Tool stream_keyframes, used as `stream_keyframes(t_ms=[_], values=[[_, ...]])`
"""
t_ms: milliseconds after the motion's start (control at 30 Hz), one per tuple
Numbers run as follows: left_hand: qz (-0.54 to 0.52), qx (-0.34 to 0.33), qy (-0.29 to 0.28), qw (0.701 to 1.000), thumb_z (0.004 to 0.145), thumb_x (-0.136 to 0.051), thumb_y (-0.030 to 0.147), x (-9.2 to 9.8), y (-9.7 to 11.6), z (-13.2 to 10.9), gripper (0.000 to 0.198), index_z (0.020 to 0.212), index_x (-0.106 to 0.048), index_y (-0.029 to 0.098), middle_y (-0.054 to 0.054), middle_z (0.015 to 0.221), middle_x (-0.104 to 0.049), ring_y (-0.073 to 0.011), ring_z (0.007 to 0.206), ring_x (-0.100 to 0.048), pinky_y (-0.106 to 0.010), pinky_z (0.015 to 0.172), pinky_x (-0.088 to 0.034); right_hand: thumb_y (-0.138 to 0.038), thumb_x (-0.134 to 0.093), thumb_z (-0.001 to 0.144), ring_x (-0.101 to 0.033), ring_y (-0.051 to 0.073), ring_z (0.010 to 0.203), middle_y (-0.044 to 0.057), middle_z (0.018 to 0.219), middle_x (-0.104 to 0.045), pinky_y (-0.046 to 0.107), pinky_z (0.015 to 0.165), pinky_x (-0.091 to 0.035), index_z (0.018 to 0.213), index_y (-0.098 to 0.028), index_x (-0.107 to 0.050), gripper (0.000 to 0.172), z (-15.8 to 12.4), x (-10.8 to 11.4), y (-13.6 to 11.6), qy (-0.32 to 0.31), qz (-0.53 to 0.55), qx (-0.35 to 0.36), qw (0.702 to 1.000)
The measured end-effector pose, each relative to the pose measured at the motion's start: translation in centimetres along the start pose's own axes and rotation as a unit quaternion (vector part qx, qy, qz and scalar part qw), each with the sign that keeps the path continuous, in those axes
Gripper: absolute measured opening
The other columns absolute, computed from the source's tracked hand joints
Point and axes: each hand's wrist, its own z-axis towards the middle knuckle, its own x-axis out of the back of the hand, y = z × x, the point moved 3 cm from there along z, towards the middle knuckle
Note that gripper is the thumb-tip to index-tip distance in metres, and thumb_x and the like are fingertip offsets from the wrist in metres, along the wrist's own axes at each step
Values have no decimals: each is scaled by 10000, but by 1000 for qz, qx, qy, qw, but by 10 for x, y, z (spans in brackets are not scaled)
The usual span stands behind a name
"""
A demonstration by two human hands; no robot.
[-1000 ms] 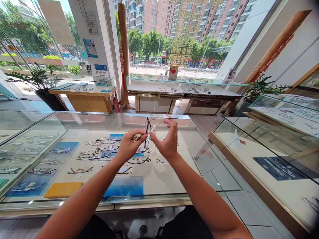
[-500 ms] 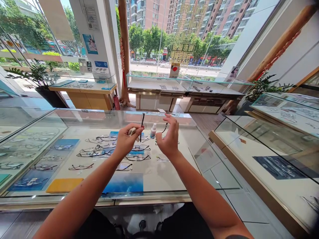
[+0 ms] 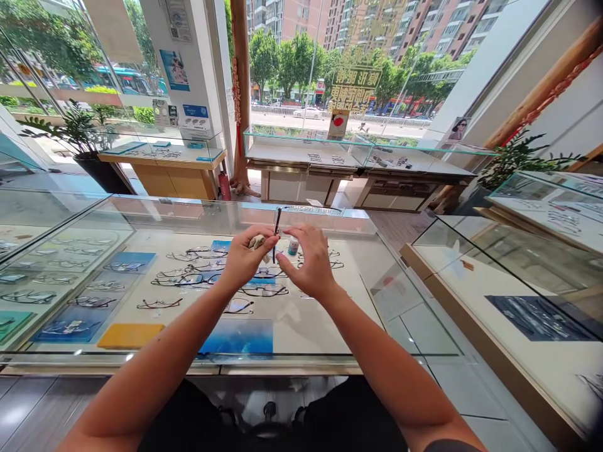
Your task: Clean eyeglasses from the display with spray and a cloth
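At twelve o'clock above the desk point(image 3: 320, 336), the left hand point(image 3: 245, 258) grips glasses point(image 3: 277, 222) and a cloth point(image 3: 257, 243); at the glasses' three o'clock, the right hand point(image 3: 311, 262) curves, fingers parted, any touch unclear.

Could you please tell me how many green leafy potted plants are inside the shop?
2. One green leafy potted plant stands at the far left; the other is at the right, beside the slanted brown wooden trunk. Others may be hidden.
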Motion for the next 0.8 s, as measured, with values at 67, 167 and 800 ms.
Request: stream_keyframes(t_ms=[67,167,800], values=[[10,-18,-14,1000,882,-897,601,-2,2,-1,391,893,-829,216,-113,1176,-809,-251,1045,-752,-373,890,-620,-364,-759,969,-689,344,1222,112,1278,-789,530,1055,-525,1265,-247,-681,327,0,-2,-3,-18,11,6,1000],[18,-16,-36,999,901,-880,604,-3,4,-2,384,908,-850,221,-131,1284,-786,-288,1175,-750,-407,981,-621,-376,-758,1004,-718,326,1194,99,1220,-814,518,1044,-565,1199,-254,-712,235,-1,-5,-3,-23,50,-5,998],[33,16,-69,997,842,-717,197,9,-5,9,199,1018,-810,199,-133,1347,-797,-298,1252,-737,-405,951,-599,-367,-688,1060,-737,300,1153,61,1221,-839,558,1070,-569,1178,-290,-756,156,17,29,37,134,54,-79,986]])
